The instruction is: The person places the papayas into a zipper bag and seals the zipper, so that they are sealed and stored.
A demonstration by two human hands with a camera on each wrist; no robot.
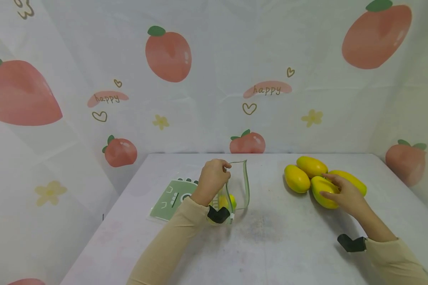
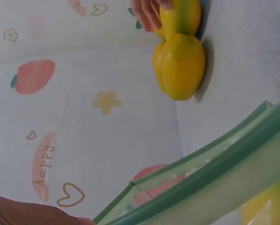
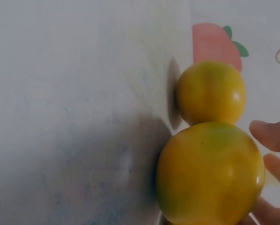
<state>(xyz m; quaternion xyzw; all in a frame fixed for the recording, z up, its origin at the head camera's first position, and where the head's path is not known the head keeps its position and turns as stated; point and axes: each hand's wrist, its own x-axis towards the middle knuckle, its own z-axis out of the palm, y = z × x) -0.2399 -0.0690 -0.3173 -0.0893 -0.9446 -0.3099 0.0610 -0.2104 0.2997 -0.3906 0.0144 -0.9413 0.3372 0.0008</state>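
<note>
My left hand point(image 1: 212, 180) pinches the upper edge of a clear zip bag point(image 1: 247, 186) with green edging, its mouth spread apart. Inside that bag lies a yellow mango point(image 1: 233, 202); in the left wrist view the bag's green band point(image 2: 243, 147) runs across the lower right. Over on the right, my right hand point(image 1: 346, 196) is at a yellow-green mango point(image 1: 322, 193), thumb and fingers spread on either side of it. From the right wrist, the fingers point(image 3: 276, 136) appear loosely extended beside this mango point(image 3: 210, 173).
Close around the right hand's mango sit other mangoes: one to its left point(image 1: 297, 179), one behind point(image 1: 312, 166) and one at the right point(image 1: 356, 184). A flat bag with a green cartoon face point(image 1: 171, 200) lies left on the white table point(image 1: 264, 253). A fruit-print cloth point(image 1: 214, 99) hangs behind.
</note>
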